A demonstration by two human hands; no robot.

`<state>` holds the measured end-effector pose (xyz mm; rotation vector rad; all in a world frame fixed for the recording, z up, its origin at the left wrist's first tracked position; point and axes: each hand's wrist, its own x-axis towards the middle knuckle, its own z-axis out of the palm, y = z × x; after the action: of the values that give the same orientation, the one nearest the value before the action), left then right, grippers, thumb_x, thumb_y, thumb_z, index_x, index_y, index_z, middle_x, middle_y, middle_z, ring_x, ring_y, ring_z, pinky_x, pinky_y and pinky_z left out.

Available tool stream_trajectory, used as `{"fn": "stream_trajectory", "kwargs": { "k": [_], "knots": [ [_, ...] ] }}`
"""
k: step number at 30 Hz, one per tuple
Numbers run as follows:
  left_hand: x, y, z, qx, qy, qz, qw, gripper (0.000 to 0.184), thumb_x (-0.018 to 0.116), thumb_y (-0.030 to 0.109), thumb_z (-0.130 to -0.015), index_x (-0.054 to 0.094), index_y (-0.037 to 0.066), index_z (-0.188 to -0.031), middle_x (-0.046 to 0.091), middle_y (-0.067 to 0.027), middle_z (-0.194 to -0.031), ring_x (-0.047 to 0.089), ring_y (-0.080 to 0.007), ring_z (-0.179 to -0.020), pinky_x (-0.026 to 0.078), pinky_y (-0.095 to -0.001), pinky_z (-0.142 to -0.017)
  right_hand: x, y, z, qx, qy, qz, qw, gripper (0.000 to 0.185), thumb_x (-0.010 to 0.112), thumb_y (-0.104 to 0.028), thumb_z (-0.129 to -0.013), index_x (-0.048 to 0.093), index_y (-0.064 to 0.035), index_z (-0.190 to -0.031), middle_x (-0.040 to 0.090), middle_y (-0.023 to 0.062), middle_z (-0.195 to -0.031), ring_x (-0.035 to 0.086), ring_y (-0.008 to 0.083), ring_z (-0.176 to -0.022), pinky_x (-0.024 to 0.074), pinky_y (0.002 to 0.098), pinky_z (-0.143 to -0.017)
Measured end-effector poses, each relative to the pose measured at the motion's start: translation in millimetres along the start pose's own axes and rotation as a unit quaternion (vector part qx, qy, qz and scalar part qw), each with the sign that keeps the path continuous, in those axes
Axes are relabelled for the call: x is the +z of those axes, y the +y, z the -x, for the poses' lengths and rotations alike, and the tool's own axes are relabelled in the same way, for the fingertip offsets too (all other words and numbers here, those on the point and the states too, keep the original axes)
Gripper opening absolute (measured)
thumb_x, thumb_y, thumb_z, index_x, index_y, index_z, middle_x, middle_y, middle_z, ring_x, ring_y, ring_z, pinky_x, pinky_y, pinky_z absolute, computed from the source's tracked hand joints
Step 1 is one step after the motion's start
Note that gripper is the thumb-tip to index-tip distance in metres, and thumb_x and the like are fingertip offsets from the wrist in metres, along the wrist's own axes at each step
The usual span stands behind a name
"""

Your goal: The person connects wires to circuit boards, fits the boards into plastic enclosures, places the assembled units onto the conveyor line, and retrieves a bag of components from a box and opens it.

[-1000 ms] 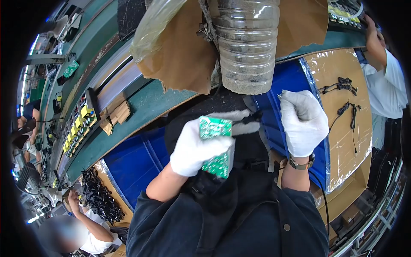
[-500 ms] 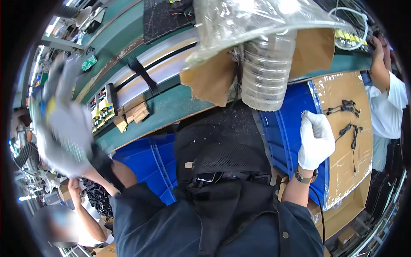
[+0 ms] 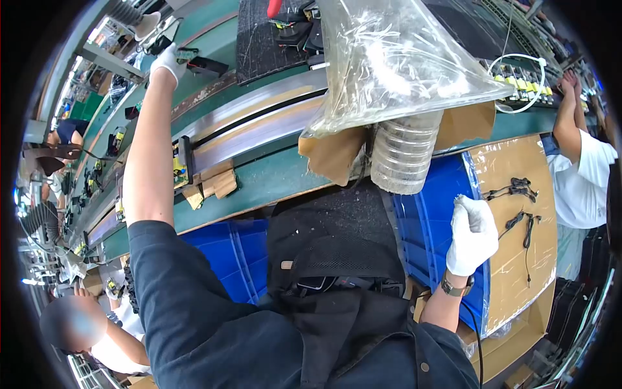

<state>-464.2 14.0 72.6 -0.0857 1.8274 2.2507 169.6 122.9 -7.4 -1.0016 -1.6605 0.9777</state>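
Observation:
My left hand (image 3: 167,66), in a white glove, reaches far out over the green bench at the upper left. Its fingers are closed on the edge of a small green circuit board (image 3: 187,54). Just beside it lies a black plastic housing (image 3: 208,66). My right hand (image 3: 472,236), also gloved in white, is held above the cardboard at the right with its fingers curled into a pinch. Anything at those fingertips is too small to make out. Black cables (image 3: 513,188) lie on the cardboard sheet (image 3: 502,259) near it.
A ribbed clear plastic bottle (image 3: 405,152) and a clear plastic bag (image 3: 389,65) hang in front of me. A metal rail (image 3: 259,117) runs along the bench. Blue bins (image 3: 223,249) flank my lap. Co-workers are at the right (image 3: 580,168) and lower left (image 3: 116,340).
My left hand has swept from the left side up and forward across the bench to the circuit board. My right hand keeps its pinch. The view has shifted slightly.

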Motion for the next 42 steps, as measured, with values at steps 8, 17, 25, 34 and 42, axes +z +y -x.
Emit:
{"fn": "stream_trajectory", "kwargs": {
  "k": [8, 17, 25, 34, 42],
  "knots": [
    [67, -39, 42, 0.305, -0.067, -0.607, 0.731, 0.076, 0.067, 0.057, -0.076, 0.057, -0.001, -0.124, 0.066, -0.0132, -0.11, 0.06, -0.0221, -0.097, 0.045, -0.03, -0.089, 3, 0, -2, 0.027, 0.006, -0.016, 0.999, 0.012, 0.063, 0.012, -0.079, 0.068, 0.0041, -0.087, 0.059, 0.0006, -0.073, 0.051, 0.0041, -0.062, 0.0402, 0.0174, -0.056],
    [150, -147, 5, 0.304, -0.347, -0.575, 0.675, 0.065, 0.07, 0.05, -0.072, 0.065, -0.002, -0.112, 0.063, -0.0244, -0.114, 0.06, -0.0359, -0.11, 0.047, -0.0388, -0.092, 5, -2, 3, -0.042, -0.027, 0.035, 0.998, 0.011, 0.066, 0.007, -0.076, 0.069, 0.0017, -0.086, 0.059, 0.0024, -0.069, 0.048, 0.0058, -0.056, 0.0378, 0.0204, -0.051],
    [139, -96, 57, 0.185, -0.266, -0.645, 0.692, 0.045, 0.063, 0.04, -0.083, 0.068, -0.001, -0.101, 0.069, -0.0156, -0.098, 0.066, -0.0271, -0.093, 0.051, -0.0356, -0.077, -31, 13, 5, -0.018, 0.021, 0.089, 0.996, 0.014, 0.066, 0.004, -0.076, 0.07, -0.0008, -0.088, 0.065, 0.0061, -0.074, 0.055, 0.0098, -0.058, 0.0423, 0.0216, -0.054],
    [43, -13, 219, 0.057, -0.319, -0.087, 0.942, 0.043, 0.05, 0.0, -0.092, 0.041, -0.01, -0.133, 0.049, -0.0222, -0.129, 0.052, -0.0288, -0.119, 0.045, -0.0344, -0.103, -137, 32, -5, -0.093, 0.064, 0.297, 0.948, 0.024, 0.062, 0.006, -0.077, 0.068, -0.0027, -0.098, 0.067, 0.0101, -0.086, 0.064, 0.0189, -0.076, 0.0496, 0.0285, -0.07],
    [-92, -69, 278, -0.08, -0.42, 0.341, 0.837, 0.051, 0.044, -0.006, -0.091, 0.034, 0.001, -0.141, 0.036, -0.0224, -0.143, 0.036, -0.0374, -0.13, 0.034, -0.0451, -0.113, -140, 55, -1, -0.038, -0.137, 0.417, 0.898, 0.029, 0.066, 0.005, -0.075, 0.067, -0.007, -0.101, 0.062, 0.0114, -0.09, 0.062, 0.0268, -0.08, 0.0497, 0.0329, -0.072]
  ]
}}
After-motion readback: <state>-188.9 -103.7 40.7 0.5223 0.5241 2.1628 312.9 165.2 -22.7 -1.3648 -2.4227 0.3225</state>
